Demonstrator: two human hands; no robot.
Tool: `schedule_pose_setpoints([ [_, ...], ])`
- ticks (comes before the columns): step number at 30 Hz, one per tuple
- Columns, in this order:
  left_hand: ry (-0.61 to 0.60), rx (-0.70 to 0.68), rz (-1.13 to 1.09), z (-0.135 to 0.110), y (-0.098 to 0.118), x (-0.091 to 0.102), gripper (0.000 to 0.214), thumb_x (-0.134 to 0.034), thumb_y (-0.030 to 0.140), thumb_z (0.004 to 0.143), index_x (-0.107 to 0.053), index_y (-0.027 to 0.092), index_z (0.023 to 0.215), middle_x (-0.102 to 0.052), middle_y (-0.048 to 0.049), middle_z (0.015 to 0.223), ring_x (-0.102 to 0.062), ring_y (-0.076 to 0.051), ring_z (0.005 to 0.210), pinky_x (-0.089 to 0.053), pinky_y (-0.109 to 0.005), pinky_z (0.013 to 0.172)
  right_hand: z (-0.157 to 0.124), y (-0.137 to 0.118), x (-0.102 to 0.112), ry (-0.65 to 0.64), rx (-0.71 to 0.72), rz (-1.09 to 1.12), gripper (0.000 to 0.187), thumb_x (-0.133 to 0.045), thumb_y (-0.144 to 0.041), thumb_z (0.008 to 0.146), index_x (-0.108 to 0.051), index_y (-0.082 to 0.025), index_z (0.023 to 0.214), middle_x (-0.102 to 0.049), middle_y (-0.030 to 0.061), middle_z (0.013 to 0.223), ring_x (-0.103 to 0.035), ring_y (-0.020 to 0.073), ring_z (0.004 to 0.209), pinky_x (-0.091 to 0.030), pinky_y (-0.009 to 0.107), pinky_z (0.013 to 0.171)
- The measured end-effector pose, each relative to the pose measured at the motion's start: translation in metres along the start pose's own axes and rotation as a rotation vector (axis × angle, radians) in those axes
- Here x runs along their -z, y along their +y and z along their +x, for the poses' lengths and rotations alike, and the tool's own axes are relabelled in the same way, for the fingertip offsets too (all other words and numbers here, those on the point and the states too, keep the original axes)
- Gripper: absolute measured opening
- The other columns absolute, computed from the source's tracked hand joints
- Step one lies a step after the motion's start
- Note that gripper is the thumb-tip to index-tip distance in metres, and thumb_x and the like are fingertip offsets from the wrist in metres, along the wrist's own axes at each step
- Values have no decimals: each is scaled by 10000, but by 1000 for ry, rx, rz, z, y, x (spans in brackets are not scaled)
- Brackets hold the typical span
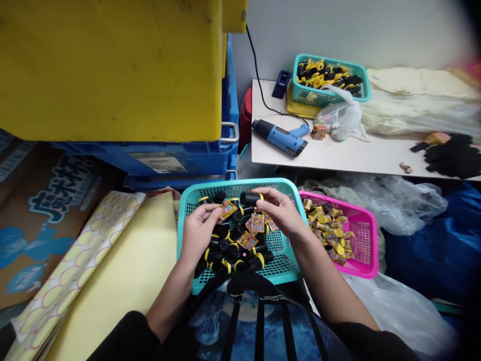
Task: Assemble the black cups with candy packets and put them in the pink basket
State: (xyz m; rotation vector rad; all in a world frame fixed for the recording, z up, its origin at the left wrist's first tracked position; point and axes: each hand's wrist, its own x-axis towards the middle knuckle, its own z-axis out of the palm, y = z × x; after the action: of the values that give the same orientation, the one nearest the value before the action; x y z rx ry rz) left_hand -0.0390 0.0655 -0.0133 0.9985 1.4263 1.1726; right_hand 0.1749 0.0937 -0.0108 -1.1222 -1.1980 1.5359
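Note:
A teal mesh basket [285,188] rests on my lap, filled with several black cylinders with yellow bands [229,250] and small colourful printed labels [247,240]. My left hand [198,231] pinches one orange label [227,208] over the basket's left side. My right hand [280,210] holds a black cylinder [250,198] by its yellow end, near the basket's far rim. The two hands are close together, label beside cylinder.
A pink basket [366,245] of labelled pieces sits right of the teal one. On the white table [349,153] lie a blue heat gun [280,136], a second teal basket [330,77], a plastic bag and black gloves [451,153]. Blue and yellow crates [112,70] stack at left.

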Motion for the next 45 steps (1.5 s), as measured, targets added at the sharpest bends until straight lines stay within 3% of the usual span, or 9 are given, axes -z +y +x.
schedule_pose_setpoints([
  [3,-2,-32,41,-3,1,-1,249,-715,387,741,-741,163,844,-756,-37,726,-707,-178,671,-583,-298,697,-5,-5,1,-56,7,71,321,-712,-380,776,-667,-237,1060,-687,17,901,-637,145,780,-516,308,760],
  [7,-54,-46,48,-7,2,-2,287,-708,412,756,-763,179,914,-777,-65,911,-722,-204,800,-588,-322,765,-7,-6,1,-107,28,89,258,-707,-370,792,-670,-232,1007,-670,1,853,-620,120,712,-507,274,705],
  [11,-114,-45,-1,-9,3,-2,333,-699,442,762,-761,176,953,-769,-83,974,-723,-216,816,-606,-323,720,-8,-7,3,-96,15,135,247,-709,-375,791,-658,-231,985,-645,-15,817,-597,101,684,-492,231,654],
  [18,-95,-68,-48,-11,7,-8,332,-694,447,766,-762,175,943,-768,-79,979,-728,-214,776,-624,-323,658,-13,-12,4,-127,-26,122,349,-820,-246,657,-658,-216,964,-655,-15,913,-615,93,774,-500,239,765],
  [26,-86,-144,35,-14,11,-9,295,-685,444,775,-769,204,922,-771,-65,968,-727,-222,812,-623,-337,693,-17,-9,1,-82,-63,100,328,-810,-264,647,-652,-202,927,-652,-7,824,-609,121,721,-509,279,699],
  [33,-99,-191,34,-12,9,-8,312,-676,477,777,-774,211,905,-772,-66,958,-728,-217,795,-617,-314,670,-17,-5,-2,-84,-65,139,248,-764,-335,725,-674,-204,916,-661,-11,823,-599,91,653,-486,233,624],
  [38,-90,-170,8,-12,8,-11,311,-683,474,774,-771,216,922,-773,-63,959,-730,-201,728,-618,-313,655,-17,-5,-5,-40,-48,167,287,-782,-365,697,-671,-194,899,-660,-15,765,-593,87,592,-488,230,582],
  [45,-41,-222,43,-12,11,-13,291,-678,484,773,-776,232,880,-780,-47,901,-725,-202,723,-617,-315,650,-18,-6,-9,-32,-136,178,333,-769,-453,688,-647,-173,821,-647,-21,602,-603,102,494,-497,227,508],
])
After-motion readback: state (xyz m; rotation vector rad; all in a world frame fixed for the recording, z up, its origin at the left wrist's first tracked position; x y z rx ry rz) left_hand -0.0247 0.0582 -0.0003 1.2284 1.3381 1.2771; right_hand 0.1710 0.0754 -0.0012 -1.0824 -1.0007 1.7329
